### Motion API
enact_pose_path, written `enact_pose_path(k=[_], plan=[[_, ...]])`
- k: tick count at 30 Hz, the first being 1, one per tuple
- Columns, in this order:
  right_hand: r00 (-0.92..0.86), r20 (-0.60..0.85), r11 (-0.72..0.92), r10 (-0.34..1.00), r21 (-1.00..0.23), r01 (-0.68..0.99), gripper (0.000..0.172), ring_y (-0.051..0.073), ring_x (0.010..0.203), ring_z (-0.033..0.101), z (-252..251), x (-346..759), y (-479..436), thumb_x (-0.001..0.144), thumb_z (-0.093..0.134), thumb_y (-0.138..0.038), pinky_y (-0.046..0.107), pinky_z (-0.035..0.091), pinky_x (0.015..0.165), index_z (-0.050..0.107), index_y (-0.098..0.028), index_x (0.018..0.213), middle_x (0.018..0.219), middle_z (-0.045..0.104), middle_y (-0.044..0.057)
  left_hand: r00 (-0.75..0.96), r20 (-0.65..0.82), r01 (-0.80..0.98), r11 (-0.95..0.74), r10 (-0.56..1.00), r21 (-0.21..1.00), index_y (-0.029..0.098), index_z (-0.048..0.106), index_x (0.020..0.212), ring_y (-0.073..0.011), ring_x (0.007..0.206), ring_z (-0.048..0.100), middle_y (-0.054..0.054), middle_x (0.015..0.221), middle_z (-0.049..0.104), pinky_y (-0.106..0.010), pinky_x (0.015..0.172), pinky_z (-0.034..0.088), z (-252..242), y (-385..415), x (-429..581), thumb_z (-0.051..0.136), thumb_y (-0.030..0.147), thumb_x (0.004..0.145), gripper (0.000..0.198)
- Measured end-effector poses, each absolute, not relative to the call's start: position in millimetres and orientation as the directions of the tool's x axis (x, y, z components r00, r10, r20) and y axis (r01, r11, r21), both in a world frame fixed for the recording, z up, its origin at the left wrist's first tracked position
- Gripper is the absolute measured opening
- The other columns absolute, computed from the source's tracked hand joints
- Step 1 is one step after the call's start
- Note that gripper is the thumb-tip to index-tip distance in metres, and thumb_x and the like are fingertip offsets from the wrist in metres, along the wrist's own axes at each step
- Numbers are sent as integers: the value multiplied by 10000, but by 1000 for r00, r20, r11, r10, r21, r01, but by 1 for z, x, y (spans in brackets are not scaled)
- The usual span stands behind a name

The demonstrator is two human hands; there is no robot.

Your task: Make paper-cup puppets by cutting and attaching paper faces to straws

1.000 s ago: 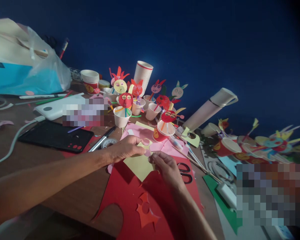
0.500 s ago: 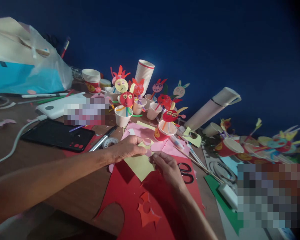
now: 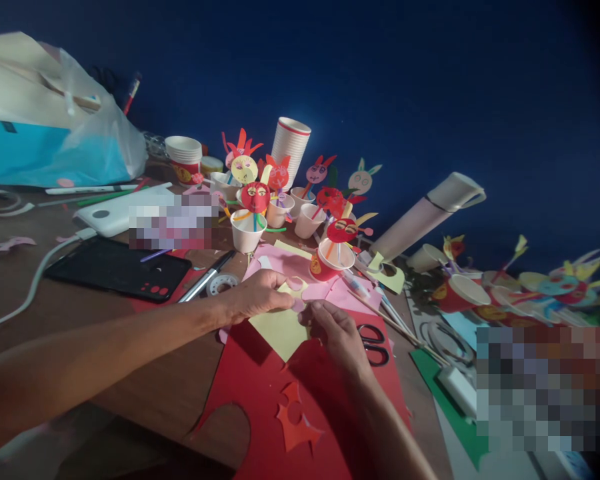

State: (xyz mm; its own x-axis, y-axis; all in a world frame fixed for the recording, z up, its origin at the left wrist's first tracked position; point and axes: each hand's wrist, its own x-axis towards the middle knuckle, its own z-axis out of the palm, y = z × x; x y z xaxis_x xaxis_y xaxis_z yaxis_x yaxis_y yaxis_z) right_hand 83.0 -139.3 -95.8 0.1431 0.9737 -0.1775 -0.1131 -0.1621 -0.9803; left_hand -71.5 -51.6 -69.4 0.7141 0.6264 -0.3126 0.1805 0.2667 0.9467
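Pale yellow paper (image 3: 281,331), red sheet (image 3: 240,373), orange-red scrap (image 3: 297,435), pink paper (image 3: 289,261) — black scissor handles (image 3: 375,345), deep-blue wall (image 3: 405,80)

Fingers (image 3: 280,301) on pink paper (image 3: 299,305)

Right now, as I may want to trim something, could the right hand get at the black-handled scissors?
Likely yes: the scissor handles show uncovered beside the right hand. Its fingers are at the yellow paper, though, so it would probably have to leave that first.

At left in my remote view: white power bank (image 3: 111,218), cable (image 3: 60,245) attached, beside black phone case (image 3: 97,270); plastic bag (image 3: 117,143) behind.
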Motion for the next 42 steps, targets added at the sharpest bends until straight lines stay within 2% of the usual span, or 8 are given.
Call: enact_pose_path(k=[9,15,20,25,29,34,42], plan=[[126,-155,-140,980,-983,-122,281,129,592,519,-97,83,-139,759,621,-438,246,406,569,634,-171,672,608,581,6,728,-335,184,300,599,936,164,554,808,-62,428,320,80,478,404,-197,432,190,-84,-49,-69,609,221,635,189],[125,-178,-169,976,-983,-74,208,109,526,512,-95,81,-139,711,666,-364,244,411,553,641,-164,659,567,591,-7,772,-341,190,317,537,929,158,565,766,-49,423,303,77,482,414,-189,428,174,-84,-49,-70,585,187,643,129],[185,-170,-169,968,-985,-18,190,92,500,494,-97,80,-140,716,655,-333,217,389,513,614,-160,650,536,572,-22,791,-345,148,388,506,910,140,587,745,-58,459,389,51,539,489,-190,457,273,-80,-50,-69,631,205,644,128],[305,-131,-135,943,-991,-8,189,82,475,468,-97,79,-142,743,621,-340,206,365,476,605,-167,671,539,563,-27,791,-327,22,510,517,860,151,573,735,-92,526,485,23,600,557,-216,520,364,-77,-50,-69,643,350,696,215],[396,-102,-118,913,-993,16,204,87,476,457,-96,76,-143,756,600,-362,210,359,460,595,-168,693,556,549,-22,730,-318,25,442,605,897,151,559,728,-69,519,438,47,582,515,-197,519,336,-76,-52,-68,686,350,662,246],[455,-31,-78,890,-993,85,203,91,495,450,-95,70,-142,760,574,-361,208,366,478,586,-168,696,562,525,-36,751,-274,70,340,601,938,149,549,729,-55,444,314,77,508,400,-204,449,222,-77,-57,-65,670,368,661,259],[494,14,-61,869,-989,135,220,92,509,441,-96,67,-141,771,556,-368,204,361,484,582,-161,698,572,525,-36,735,-244,-6,365,633,931,141,595,764,-54,456,351,58,541,454,-200,457,237,-76,-62,-65,639,314,694,192]])
